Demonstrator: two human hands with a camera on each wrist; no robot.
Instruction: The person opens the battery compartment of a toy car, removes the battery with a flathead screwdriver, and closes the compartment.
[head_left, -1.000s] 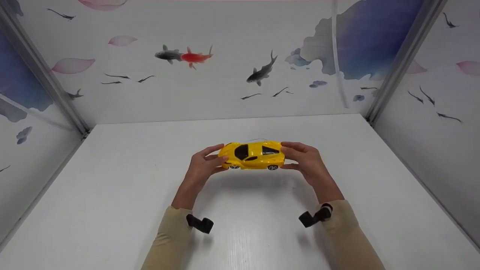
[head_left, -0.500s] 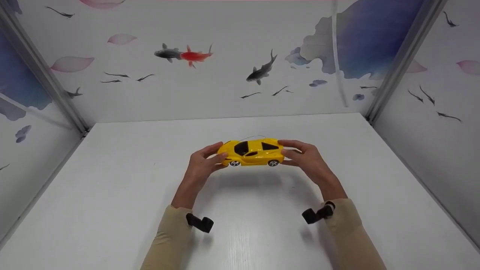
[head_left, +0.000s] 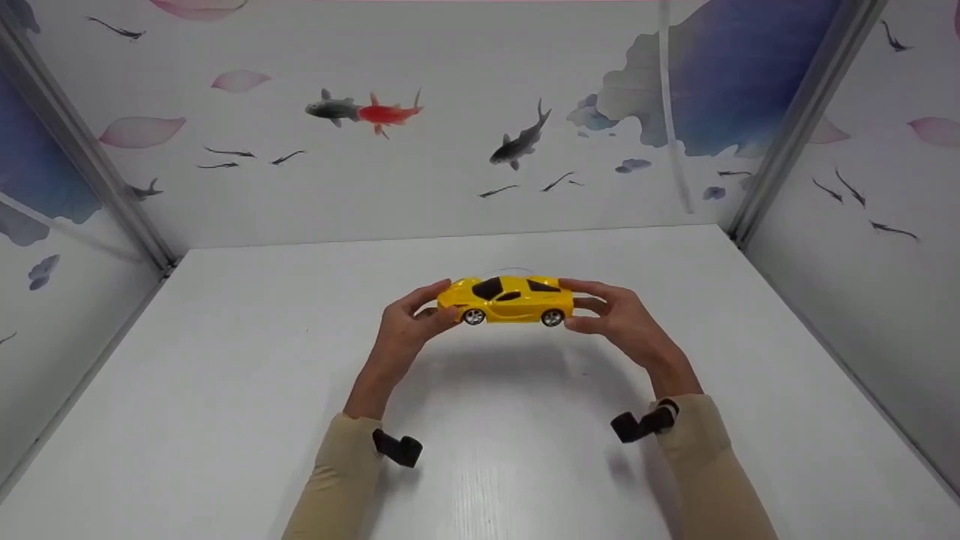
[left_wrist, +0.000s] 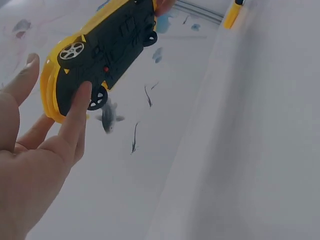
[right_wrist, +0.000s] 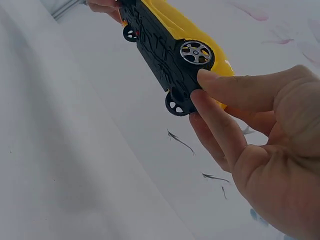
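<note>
A yellow toy sports car (head_left: 506,300) with black windows hangs level above the white table (head_left: 225,390), held by its two ends. My left hand (head_left: 416,319) grips its nose end, thumb on the near side and fingers on the far side. My right hand (head_left: 611,315) grips its tail end the same way. The left wrist view shows the car's (left_wrist: 100,50) black underside and wheels, with the left hand (left_wrist: 45,150) and its fingertips on the bumper. The right wrist view shows the car's (right_wrist: 165,45) underside, where the right hand (right_wrist: 250,125) pinches by the rear wheels.
The table is boxed in by a back wall (head_left: 450,172) and side walls (head_left: 862,247) printed with fish and petals. Metal posts (head_left: 795,127) stand in the corners. Black wrist cameras (head_left: 397,448) sit on both beige sleeves.
Both hands have raised the car a little and moved it away from me. It has turned so that I see more of its side and wheels, less of its roof.
</note>
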